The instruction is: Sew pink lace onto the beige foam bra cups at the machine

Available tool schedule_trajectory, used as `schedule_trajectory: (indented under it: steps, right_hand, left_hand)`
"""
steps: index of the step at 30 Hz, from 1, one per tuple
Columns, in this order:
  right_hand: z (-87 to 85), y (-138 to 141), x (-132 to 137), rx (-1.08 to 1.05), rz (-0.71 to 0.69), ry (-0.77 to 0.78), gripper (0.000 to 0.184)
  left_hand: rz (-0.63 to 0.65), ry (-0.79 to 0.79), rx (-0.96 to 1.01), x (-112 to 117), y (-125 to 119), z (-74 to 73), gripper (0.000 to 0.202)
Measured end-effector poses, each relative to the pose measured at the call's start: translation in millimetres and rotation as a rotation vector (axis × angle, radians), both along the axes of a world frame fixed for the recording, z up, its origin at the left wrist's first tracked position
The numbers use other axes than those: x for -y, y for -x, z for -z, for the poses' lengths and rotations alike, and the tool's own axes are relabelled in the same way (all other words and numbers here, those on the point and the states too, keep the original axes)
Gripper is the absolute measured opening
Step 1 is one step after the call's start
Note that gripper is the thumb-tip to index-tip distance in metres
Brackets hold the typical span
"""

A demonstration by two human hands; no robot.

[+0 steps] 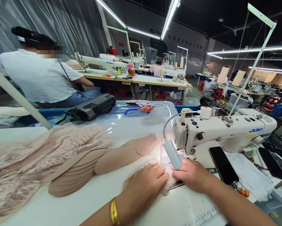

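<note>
My left hand (147, 181), with a ring and a gold bracelet (114, 212), lies with bent fingers pressed together on a piece of pale lace fabric (168, 185). Close by on the right, the fingers of my right hand (194, 175) are closed on the edge of that fabric beside the needle area. A white sewing machine (223, 130) stands over the work. Its gooseneck lamp (172, 153) lights the cloth and hides the needle and part of my right fingertips. Left of my hands, several beige molded pads (74, 171) lie fanned out in an overlapping row.
A heap of beige patterned lace (18, 166) covers the table's left side. A black phone (223, 164), keys (241, 190) and white cloth (251, 175) lie to the right. Behind are a clear plastic sheet (122, 125) and a black bag (93, 106). A person (46, 75) sits back left.
</note>
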State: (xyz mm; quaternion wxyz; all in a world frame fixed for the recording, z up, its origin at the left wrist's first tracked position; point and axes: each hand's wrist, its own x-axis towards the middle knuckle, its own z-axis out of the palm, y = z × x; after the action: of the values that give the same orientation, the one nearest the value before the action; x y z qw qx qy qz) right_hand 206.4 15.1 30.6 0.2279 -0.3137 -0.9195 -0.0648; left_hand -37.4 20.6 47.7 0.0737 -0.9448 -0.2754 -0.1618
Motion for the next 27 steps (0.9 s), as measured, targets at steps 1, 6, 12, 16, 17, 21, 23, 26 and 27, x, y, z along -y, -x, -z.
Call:
schedule_trajectory:
  steps: [1,6,12,16,17,21,23,26,27]
  right_hand:
    - [-1.8,-1.5,1.7,-0.002,0.014,0.003,0.021]
    - [-5.8,-6.8,7.7,-0.021,0.021,0.002,0.026]
    - [-6.1,-6.5,7.4,-0.041,0.021,0.054,0.027]
    - [-5.8,-6.9,8.6,-0.071,0.008,0.061,0.027]
    - [-5.7,-6.9,8.8,-0.076,0.004,0.064,0.027]
    - [-7.0,-6.5,9.2,-0.074,0.002,0.092,0.027]
    - [-7.9,-6.3,9.4,-0.068,0.001,0.102,0.026]
    - [-8.4,-6.1,9.6,-0.053,0.003,0.109,0.026]
    - [-8.2,-6.0,9.6,-0.050,0.006,0.111,0.026]
  left_hand:
    - [-0.014,-0.017,0.016,0.7,-0.5,4.0,0.025]
    - [0.030,-0.032,0.101,-0.1,1.2,8.4,0.032]
    - [0.016,-0.011,0.091,0.0,-2.3,5.9,0.026]
    - [0.024,0.001,0.079,-1.5,-3.1,7.3,0.023]
    - [0.023,-0.004,0.086,-2.1,-3.4,7.8,0.025]
    - [0.068,-0.038,0.133,-4.2,-6.0,9.1,0.032]
    - [0.092,-0.039,0.154,-4.5,-7.0,8.9,0.035]
    - [0.109,0.007,0.170,-5.2,-6.7,8.2,0.037]
    - [0.115,0.033,0.178,-6.2,-6.4,8.0,0.036]
